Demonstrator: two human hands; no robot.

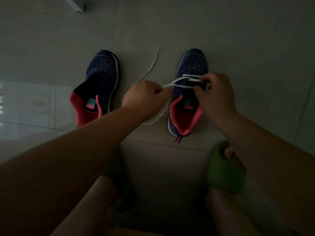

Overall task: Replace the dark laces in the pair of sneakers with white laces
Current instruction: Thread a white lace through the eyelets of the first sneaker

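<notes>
Two dark blue knit sneakers with pink linings stand on the tiled floor, toes pointing away from me. The left sneaker (100, 82) has no lace in it. The right sneaker (189, 68) has a white lace (179, 80) threaded across its lowest eyelets. My left hand (144, 97) pinches one strand of this lace to the left of the shoe and holds it taut. My right hand (216, 92) rests over the shoe's tongue, fingers curled at the eyelets on the lace. A loose length of lace (151, 65) trails on the floor between the shoes.
My foot in a green slipper (225, 171) sits near the right sneaker's heel. My knees fill the bottom of the view. A white furniture leg (76, 4) stands at the far top left. A thin cord (306, 101) lies at the right edge.
</notes>
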